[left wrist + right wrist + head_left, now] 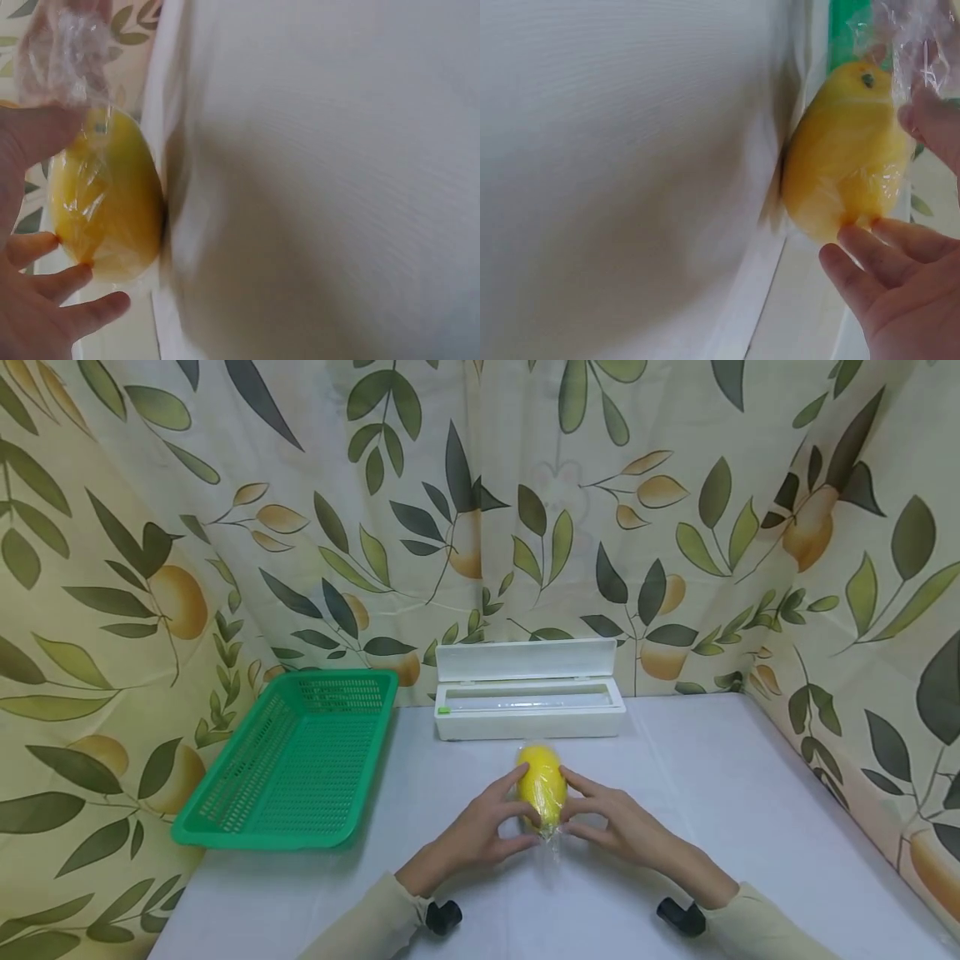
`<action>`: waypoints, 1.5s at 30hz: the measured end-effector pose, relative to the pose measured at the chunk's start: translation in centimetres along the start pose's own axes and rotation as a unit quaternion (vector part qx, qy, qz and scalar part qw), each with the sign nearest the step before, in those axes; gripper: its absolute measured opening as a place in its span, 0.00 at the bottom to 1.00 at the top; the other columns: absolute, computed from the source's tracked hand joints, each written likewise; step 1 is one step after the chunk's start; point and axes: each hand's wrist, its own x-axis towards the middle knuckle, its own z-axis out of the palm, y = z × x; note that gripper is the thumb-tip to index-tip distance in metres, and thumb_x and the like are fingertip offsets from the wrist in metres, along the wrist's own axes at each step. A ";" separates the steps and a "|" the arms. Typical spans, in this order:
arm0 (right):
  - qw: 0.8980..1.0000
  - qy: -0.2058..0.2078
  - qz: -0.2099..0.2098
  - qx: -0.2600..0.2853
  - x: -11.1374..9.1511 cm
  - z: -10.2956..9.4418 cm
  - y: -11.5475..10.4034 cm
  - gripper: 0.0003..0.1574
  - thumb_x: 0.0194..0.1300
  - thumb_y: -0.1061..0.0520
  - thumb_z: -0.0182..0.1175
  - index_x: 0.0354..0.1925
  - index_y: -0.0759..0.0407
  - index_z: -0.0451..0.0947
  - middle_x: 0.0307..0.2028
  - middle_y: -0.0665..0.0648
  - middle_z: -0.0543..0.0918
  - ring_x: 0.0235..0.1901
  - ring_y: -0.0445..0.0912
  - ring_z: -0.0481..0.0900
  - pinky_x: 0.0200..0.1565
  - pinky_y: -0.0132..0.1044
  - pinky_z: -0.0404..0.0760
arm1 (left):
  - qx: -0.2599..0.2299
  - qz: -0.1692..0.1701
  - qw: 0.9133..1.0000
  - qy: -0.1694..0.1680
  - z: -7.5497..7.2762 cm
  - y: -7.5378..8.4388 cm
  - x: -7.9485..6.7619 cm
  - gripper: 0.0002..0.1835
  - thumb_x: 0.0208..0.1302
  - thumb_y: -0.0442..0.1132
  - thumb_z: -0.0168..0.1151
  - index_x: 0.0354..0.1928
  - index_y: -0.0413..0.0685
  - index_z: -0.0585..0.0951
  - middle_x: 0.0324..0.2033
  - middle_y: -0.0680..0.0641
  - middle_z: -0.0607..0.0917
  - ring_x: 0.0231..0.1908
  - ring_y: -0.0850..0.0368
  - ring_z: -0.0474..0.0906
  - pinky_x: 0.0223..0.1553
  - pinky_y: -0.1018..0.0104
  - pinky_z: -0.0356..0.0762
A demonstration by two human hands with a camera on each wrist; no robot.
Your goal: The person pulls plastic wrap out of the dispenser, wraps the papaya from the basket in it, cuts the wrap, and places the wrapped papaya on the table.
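A yellow mango (542, 785) in clear plastic film lies on the white-covered table between both hands. My left hand (483, 827) holds its left side, the fingertips spread along it and the thumb by the stem end, as the left wrist view shows. On the other side my right hand (622, 822) holds it likewise, fingers bent and fingertips against the film. Loose plastic film (926, 56) gathers in a crumpled tuft beyond the stem end, close by both thumbs. A dark stem spot (867, 79) shows through the wrap.
Behind the mango stands a white film dispenser box (528, 725) with its lid (525, 660) raised and a small green tab at the left. To the left is a green plastic basket (300, 777). A leaf-patterned curtain (517, 527) encloses the table (750, 810).
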 end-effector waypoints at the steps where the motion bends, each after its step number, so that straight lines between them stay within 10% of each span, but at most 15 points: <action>1: 1.000 0.003 0.004 0.001 0.1 0.0 0.0 0.09 0.64 0.53 0.73 0.40 0.37 0.85 0.70 0.70 0.70 0.64 0.65 0.75 0.56 0.57 0.79 | -0.003 0.001 1.000 0.000 0.0 0.1 0.0 0.11 0.61 0.44 0.76 0.44 0.59 0.85 0.78 0.41 0.59 0.75 0.42 0.60 0.69 0.47 0.67; 8: 1.000 0.015 0.025 -0.001 0.2 -0.1 -0.2 0.07 0.65 0.52 0.72 0.39 0.37 0.85 0.69 0.67 0.73 0.65 0.62 0.75 0.58 0.56 0.78 | -0.015 0.005 1.000 0.010 0.4 0.4 0.1 0.20 0.51 0.48 0.83 0.45 0.60 0.84 0.78 0.40 0.57 0.76 0.42 0.58 0.68 0.46 0.68; 18: 0.999 0.037 0.036 -0.001 0.2 0.2 -0.1 0.06 0.67 0.56 0.70 0.38 0.41 0.85 0.67 0.65 0.75 0.64 0.60 0.77 0.57 0.54 0.79 | -0.040 -0.022 0.995 0.090 0.4 0.5 0.8 0.05 0.62 0.39 0.75 0.35 0.53 0.86 0.69 0.46 0.76 0.68 0.48 0.72 0.66 0.51 0.71; 27: 0.996 0.080 0.029 0.002 0.7 0.5 -0.6 0.15 0.65 0.54 0.72 0.48 0.46 0.80 0.67 0.65 0.76 0.65 0.63 0.76 0.58 0.59 0.77 | -0.094 -0.049 0.989 0.103 -0.1 0.4 1.5 0.05 0.61 0.36 0.75 0.34 0.50 0.86 0.64 0.48 0.81 0.65 0.50 0.76 0.64 0.49 0.73; 34: 0.992 0.128 0.021 0.002 1.5 1.1 -0.7 0.06 0.65 0.59 0.71 0.38 0.48 0.84 0.63 0.63 0.80 0.63 0.63 0.77 0.57 0.62 0.77 | -0.098 -0.040 0.988 0.112 0.0 0.5 1.9 0.05 0.62 0.41 0.75 0.35 0.51 0.87 0.62 0.46 0.82 0.65 0.47 0.75 0.65 0.47 0.72; 45: 0.983 0.166 0.081 0.009 2.4 1.7 -0.3 0.09 0.65 0.62 0.71 0.33 0.48 0.83 0.51 0.52 0.88 0.56 0.55 0.84 0.57 0.57 0.80 | -0.144 -0.111 0.972 0.150 0.4 0.0 3.0 0.07 0.62 0.35 0.70 0.28 0.51 0.82 0.55 0.51 0.86 0.60 0.53 0.79 0.55 0.53 0.80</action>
